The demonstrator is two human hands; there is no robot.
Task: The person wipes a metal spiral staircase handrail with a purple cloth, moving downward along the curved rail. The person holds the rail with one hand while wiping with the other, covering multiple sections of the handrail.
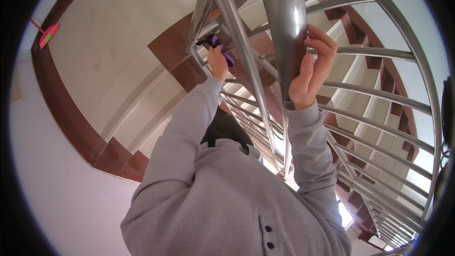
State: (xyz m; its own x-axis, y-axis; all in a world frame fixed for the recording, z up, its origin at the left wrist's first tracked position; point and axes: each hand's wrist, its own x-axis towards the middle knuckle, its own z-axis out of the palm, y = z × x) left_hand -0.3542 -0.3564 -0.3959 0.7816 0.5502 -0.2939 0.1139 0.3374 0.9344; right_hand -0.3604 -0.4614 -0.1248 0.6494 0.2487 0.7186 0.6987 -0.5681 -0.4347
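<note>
My left hand reaches low through the stair railing and holds a purple and black cloth. The cloth lies close to the lower bars of the railing, by the landing's brown edge; whether it touches them I cannot tell. In front of me rises a thick stainless steel handrail tube, shiny along one side. My right hand rests against that tube's right side, its fingers bent and spread and its thumb apart. Between my two hands slants a thinner steel post.
Curved steel railing bars span the right side, with cream and brown stair steps behind them. A tiled landing lies to the left, bordered by a brown skirting. A pink and green broom head stands at the far left wall.
</note>
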